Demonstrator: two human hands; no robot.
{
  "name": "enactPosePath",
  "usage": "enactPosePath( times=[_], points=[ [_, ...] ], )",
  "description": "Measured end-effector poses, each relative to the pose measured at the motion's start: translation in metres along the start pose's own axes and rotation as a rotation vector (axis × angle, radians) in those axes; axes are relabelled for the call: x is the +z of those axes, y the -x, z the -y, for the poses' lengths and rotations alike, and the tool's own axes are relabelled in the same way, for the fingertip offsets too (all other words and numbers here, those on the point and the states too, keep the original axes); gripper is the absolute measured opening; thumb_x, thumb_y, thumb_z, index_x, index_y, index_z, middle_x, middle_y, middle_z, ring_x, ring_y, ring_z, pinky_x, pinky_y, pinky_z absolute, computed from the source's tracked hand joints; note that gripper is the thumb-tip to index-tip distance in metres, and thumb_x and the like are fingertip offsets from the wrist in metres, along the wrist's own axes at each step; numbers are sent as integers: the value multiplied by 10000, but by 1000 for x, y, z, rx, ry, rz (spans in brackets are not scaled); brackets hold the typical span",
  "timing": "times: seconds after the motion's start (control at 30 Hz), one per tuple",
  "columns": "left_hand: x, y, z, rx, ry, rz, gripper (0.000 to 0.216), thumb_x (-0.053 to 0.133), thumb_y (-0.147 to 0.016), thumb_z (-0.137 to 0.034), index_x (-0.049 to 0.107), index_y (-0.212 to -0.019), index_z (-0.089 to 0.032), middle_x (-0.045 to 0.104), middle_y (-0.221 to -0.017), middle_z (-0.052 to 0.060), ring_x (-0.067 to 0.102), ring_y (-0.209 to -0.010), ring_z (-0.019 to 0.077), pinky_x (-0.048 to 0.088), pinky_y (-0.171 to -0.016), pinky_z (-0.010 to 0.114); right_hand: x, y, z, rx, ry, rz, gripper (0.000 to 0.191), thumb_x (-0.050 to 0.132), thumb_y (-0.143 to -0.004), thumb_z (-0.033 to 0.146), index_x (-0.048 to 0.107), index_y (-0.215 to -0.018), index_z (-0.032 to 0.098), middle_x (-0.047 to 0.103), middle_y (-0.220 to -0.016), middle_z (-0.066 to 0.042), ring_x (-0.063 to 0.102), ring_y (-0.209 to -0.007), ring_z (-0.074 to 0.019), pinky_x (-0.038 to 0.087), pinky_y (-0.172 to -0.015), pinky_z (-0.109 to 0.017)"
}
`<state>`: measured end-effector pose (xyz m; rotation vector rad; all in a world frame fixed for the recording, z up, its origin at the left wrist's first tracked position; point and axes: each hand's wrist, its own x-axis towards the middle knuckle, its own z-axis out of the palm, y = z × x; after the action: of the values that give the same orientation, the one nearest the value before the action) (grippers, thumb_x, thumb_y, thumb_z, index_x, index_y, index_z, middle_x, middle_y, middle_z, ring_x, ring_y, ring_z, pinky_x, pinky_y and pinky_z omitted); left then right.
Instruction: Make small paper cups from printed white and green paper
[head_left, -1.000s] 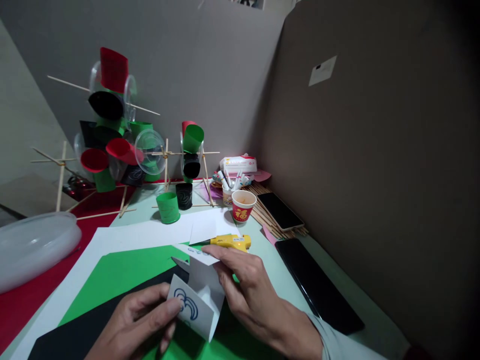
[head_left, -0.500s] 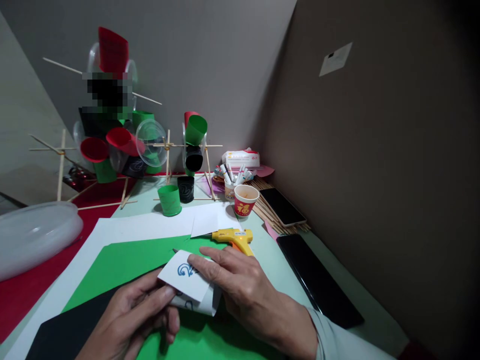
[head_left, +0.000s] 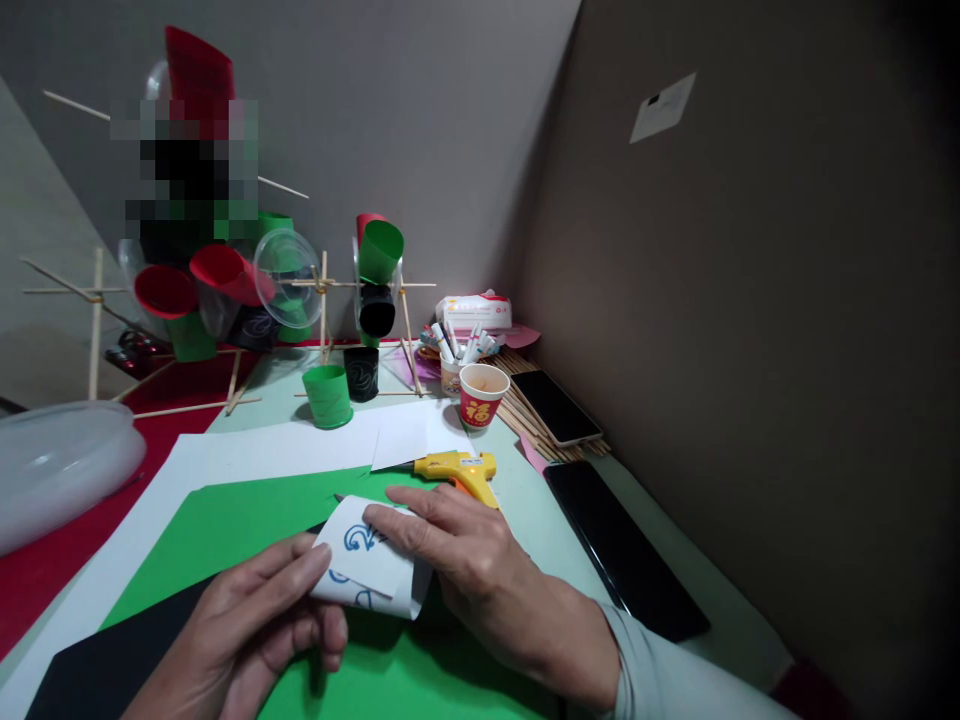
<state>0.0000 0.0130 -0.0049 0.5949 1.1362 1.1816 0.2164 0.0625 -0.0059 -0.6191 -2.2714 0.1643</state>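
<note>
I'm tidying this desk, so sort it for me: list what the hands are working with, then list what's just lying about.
In hand:
- folded white paper with blue drawing, pinched by left hand and pressed by right hand
- green sheet beneath it

Lying about:
- yellow glue gun
- red paper cup
- two phones
- cup-and-stick models
- clear plastic lid
</note>
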Motion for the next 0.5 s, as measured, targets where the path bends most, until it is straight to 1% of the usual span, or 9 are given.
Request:
enactPosePath(
  times=[0.07, 0.13, 0.17, 0.2, 0.27, 0.33, 0.37, 0.43, 0.5],
  points=[
    [1, -1, -1, -24, 15, -41, 333, 1022, -523, -399, 814, -725, -236, 727, -700, -10, 639, -559, 155, 595, -493, 224, 1, -2, 0, 30, -100, -26, 440, 450, -1023, 37, 584, -1414, 188, 738, -1294, -116, 693, -992, -207, 565, -861, -332],
    [0, -4, -1, -20, 42, -92, 380, 1044, -467, -389, 821, -733, -235, 744, -712, -2, 665, -584, 162, 609, -518, 214, 1, -3, 2, 82, -167, -104, 531, 462, -950, 2, 544, -1443, 181, 737, -1289, -108, 676, -1065, -228, 550, -937, -373],
    [-1, -5, -1, -11, 61, -121, 406, 1054, -432, -384, 823, -730, -234, 750, -713, 2, 676, -592, 167, 613, -518, 211, 0, -4, 4, 129, -177, -153, 532, 478, -922, 11, 556, -1422, 174, 740, -1261, -111, 665, -1080, -242, 542, -952, -392],
    [-2, -7, -1, -4, 79, -151, 436, 1063, -398, -377, 827, -736, -232, 759, -722, 8, 689, -602, 175, 620, -522, 213, 0, -5, 5, 191, -176, -199, 483, 497, -909, 34, 593, -1361, 172, 744, -1208, -113, 658, -1066, -252, 540, -938, -398],
    [-3, -9, -1, 5, 119, -208, 493, 1076, -321, -356, 832, -728, -221, 773, -727, 18, 710, -604, 188, 632, -519, 218, -2, -7, 10, 320, -190, -248, 285, 541, -921, 100, 666, -1164, 179, 737, -1057, -99, 658, -971, -246, 535, -858, -372],
    [-3, -10, -1, 2, 155, -239, 523, 1082, -262, -331, 831, -705, -213, 785, -725, 23, 727, -598, 200, 642, -513, 226, -2, -9, 15, 404, -255, -208, 97, 595, -942, 176, 677, -991, 192, 703, -905, -62, 646, -821, -209, 511, -746, -323],
    [-3, -10, -1, 2, 167, -246, 527, 1082, -249, -322, 830, -698, -214, 790, -723, 21, 736, -603, 206, 650, -520, 230, -1, -9, 16, 421, -302, -163, 51, 620, -945, 207, 668, -931, 197, 681, -839, -41, 626, -748, -187, 491, -694, -300],
    [-3, -9, 0, 16, 164, -241, 517, 1082, -268, -334, 831, -706, -222, 799, -717, 12, 749, -615, 209, 660, -547, 230, 2, -10, 19, 431, -388, -80, 111, 643, -942, 233, 632, -836, 205, 632, -733, -8, 574, -646, -157, 446, -624, -274],
    [-4, -9, 2, 28, 139, -238, 511, 1079, -291, -357, 835, -721, -228, 807, -710, 11, 753, -618, 206, 660, -563, 219, 6, -10, 20, 465, -443, -45, 188, 639, -939, 240, 580, -762, 213, 588, -672, 7, 537, -602, -148, 413, -593, -271]
  ],
)
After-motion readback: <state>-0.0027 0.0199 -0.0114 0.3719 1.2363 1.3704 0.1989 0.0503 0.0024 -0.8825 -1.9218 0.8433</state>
